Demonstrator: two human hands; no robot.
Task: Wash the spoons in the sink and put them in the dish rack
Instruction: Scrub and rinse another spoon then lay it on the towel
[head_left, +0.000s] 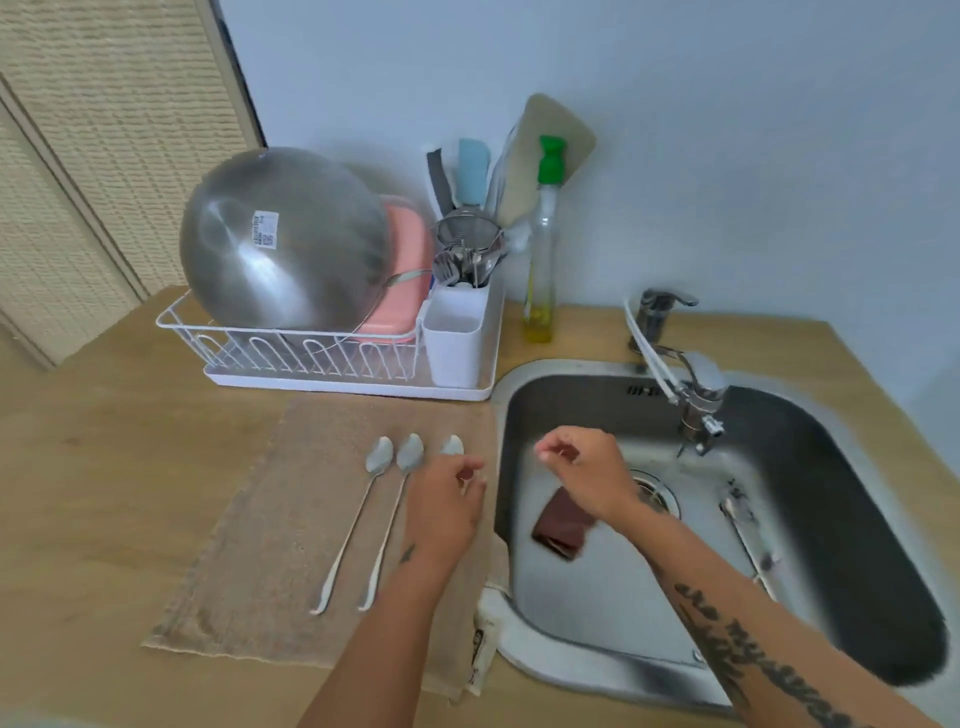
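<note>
Three long-handled metal spoons lie side by side on a beige towel (270, 525) left of the sink (519, 639). The left spoon (358, 514) and the middle spoon (395, 509) are in full view. My left hand (447, 504) lies over the right spoon (453, 446), fingers curled at its neck, hiding the handle; only its bowl shows. My right hand (587, 473) hovers over the sink's left side, fingers loosely curled and holding nothing. Another utensil (743, 535) rests in the sink basin at the right. The white dish rack (311, 353) stands behind the towel.
The rack holds a big steel bowl (280, 239), a pink container (405, 270) and a white cutlery cup (457, 332) with utensils. A soap bottle (540, 249) stands beside it. A brown sponge (563, 525) lies in the sink. The faucet (696, 400) reaches over the basin.
</note>
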